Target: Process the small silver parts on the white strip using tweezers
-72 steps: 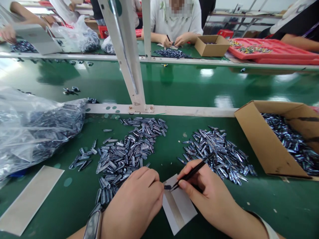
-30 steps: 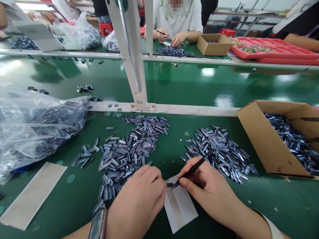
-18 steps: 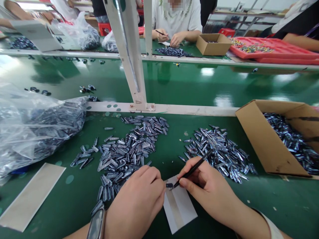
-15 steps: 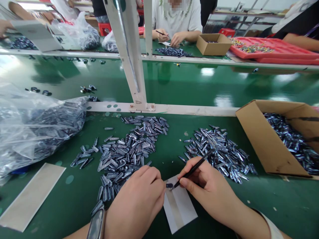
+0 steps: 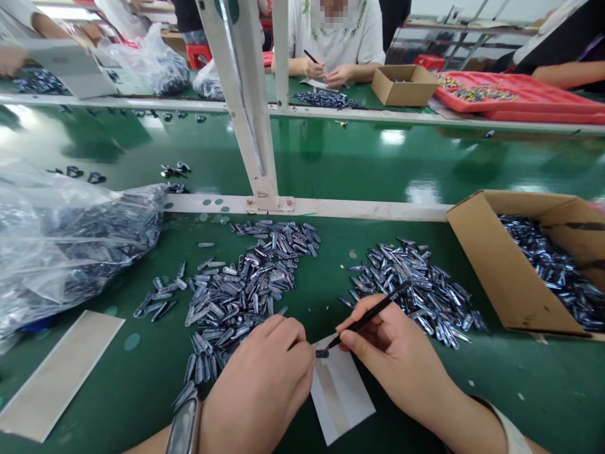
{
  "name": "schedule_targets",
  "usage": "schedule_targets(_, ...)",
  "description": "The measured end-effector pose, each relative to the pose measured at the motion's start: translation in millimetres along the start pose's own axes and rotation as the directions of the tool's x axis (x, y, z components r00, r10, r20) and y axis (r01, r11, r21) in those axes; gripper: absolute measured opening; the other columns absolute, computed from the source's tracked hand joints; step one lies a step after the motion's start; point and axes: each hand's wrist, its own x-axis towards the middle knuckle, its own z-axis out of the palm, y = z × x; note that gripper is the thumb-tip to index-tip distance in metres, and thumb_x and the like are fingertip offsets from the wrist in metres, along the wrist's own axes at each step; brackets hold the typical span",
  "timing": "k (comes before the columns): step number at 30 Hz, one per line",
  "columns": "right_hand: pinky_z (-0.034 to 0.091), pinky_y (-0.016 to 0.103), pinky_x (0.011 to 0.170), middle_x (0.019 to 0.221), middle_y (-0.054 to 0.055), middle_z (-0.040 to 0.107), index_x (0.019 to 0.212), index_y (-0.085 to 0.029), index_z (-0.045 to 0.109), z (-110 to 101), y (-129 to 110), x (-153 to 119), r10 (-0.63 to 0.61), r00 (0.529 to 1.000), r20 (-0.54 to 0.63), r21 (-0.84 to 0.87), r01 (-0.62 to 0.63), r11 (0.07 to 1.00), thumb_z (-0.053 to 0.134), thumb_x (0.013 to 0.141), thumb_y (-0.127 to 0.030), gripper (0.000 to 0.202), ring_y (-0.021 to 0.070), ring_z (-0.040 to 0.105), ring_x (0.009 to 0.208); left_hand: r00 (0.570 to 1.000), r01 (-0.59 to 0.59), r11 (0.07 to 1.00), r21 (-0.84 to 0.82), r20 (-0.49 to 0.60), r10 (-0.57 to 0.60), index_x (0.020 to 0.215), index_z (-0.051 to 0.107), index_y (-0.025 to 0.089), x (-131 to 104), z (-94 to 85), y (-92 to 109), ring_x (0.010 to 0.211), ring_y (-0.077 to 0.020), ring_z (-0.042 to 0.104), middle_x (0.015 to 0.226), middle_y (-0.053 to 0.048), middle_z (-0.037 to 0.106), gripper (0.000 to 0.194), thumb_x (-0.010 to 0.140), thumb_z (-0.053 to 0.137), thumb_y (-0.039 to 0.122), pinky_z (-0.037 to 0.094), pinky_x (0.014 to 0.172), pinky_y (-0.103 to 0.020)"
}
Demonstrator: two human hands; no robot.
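My right hand [image 5: 385,340] grips slim black tweezers [image 5: 366,318], their tip down at a small dark clip-like piece [image 5: 322,354]. That piece sticks out from the closed fingers of my left hand [image 5: 269,372], whose fingertips are hidden behind the knuckles. Beneath lies a white card [image 5: 352,391] with a beige strip [image 5: 333,397] down its middle. Left of the card, a spread pile of dark flat pieces [image 5: 241,284] reaches to my left wrist. Beyond my right hand lies a second pile of shinier dark pieces [image 5: 416,284].
An open cardboard box [image 5: 505,271] of dark pieces stands at right, a clear plastic bag [image 5: 70,246] of pieces at left. A beige-faced sheet [image 5: 61,375] lies front left. A white post [image 5: 241,107] rises from the rail before a green belt [image 5: 354,164]; a co-worker [image 5: 333,47] sits opposite.
The tweezers' tip has shifted slightly up and right along the dark piece. My left hand has barely moved. Small parts on the green belt have drifted to the right.
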Motion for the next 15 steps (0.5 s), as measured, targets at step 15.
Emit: schedule_targets(15,0.055,0.029,0.065,0.082,0.001,0.069,0.089,-0.024,0.054,-0.4,-1.2,0.1,-0.021,0.999,0.024,-0.026,0.022,0.999,0.064,0.086,-0.030,0.012,0.0171,0.068,0.073,0.999,-0.027,0.999,0.028,0.033,0.026,0.073,0.062,0.018,1.6,0.0,-1.5,0.073,-0.0180,0.056,0.075,-0.001,0.059,0.021,0.083,0.055,0.001,0.051,0.065,-0.030)
